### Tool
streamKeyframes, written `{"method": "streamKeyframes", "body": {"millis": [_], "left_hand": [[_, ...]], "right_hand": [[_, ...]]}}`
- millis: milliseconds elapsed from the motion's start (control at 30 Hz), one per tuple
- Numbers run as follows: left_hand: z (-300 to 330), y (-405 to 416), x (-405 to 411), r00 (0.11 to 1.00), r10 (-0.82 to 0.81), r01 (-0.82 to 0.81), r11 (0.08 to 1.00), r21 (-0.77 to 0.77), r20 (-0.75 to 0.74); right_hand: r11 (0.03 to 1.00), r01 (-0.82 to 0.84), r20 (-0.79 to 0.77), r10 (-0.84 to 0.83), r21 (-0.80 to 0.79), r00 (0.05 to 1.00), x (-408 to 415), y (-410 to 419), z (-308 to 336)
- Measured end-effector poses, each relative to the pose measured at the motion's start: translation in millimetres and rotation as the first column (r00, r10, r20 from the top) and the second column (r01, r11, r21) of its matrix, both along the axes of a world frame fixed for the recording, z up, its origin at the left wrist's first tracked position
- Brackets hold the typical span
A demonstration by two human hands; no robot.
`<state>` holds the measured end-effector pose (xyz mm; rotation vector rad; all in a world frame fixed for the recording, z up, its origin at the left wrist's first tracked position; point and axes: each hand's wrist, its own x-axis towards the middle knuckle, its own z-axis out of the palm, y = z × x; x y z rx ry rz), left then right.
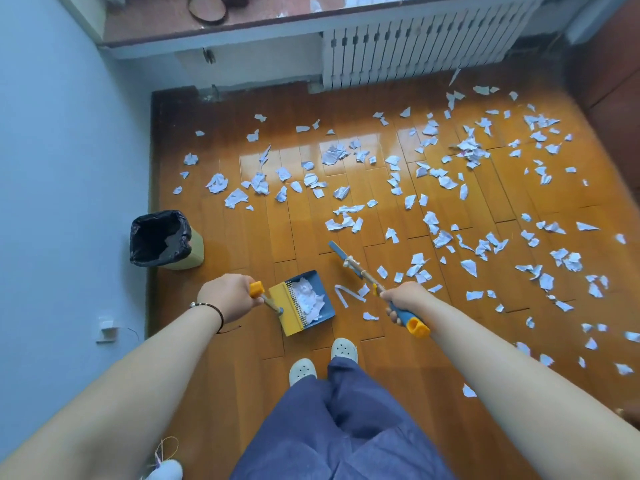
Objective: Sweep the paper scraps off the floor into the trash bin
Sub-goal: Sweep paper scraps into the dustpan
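My left hand (pixel 228 296) grips the yellow-capped handle of a blue and yellow dustpan (pixel 304 303), which rests on the floor just ahead of my feet and holds a pile of white scraps. My right hand (pixel 403 301) is closed around the blue grip of a broom (pixel 353 263); its stick slants up and left to the head near the pan's right side. Several white paper scraps (pixel 433 188) lie scattered over the wooden floor, mostly ahead and to the right. The trash bin (pixel 161 239), lined with a black bag, stands by the left wall.
A white radiator (pixel 415 46) sits under the windowsill at the far wall. The blue wall (pixel 62 168) runs along the left, with a socket (pixel 105 329) low on it. A dark wooden cabinet (pixel 613 81) stands at the far right. My feet in white shoes (pixel 322 362) are behind the dustpan.
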<state>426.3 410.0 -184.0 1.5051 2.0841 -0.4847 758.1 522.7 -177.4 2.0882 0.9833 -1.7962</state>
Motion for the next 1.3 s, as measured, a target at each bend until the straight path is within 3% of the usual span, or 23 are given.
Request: {"method": "streamKeyframes", "body": {"millis": [200,400,500,633,867,1300], "left_hand": [[-6,3,14,0.999,-0.051,0.052,0.999,-0.008,0.018],[-13,-1,24,0.998,-0.059,0.059,0.998,0.01,0.033],[-13,1,28,0.997,-0.077,0.076,0.997,0.018,0.029],[-14,6,29,0.996,-0.077,0.076,0.997,0.029,0.043],[-14,3,26,0.996,-0.075,0.073,0.997,0.028,0.046],[-8,-31,-1,0.999,-0.037,0.036,0.999,0.021,0.023]], "right_hand": [[0.988,0.137,0.084,-0.143,0.073,0.986,6,-33,-22],[0.978,0.207,0.143,-0.21,0.036,0.967,-12,-67,-44],[0.992,0.128,0.12,-0.13,0.019,0.984,-36,-91,-47],[0.955,0.259,-0.022,-0.265,-0.145,0.964,-65,-111,-42],[0.924,0.34,-0.129,-0.363,-0.174,0.923,-59,-113,-15],[0.942,0.333,-0.045,-0.335,-0.049,0.941,-21,-98,-8]]}}
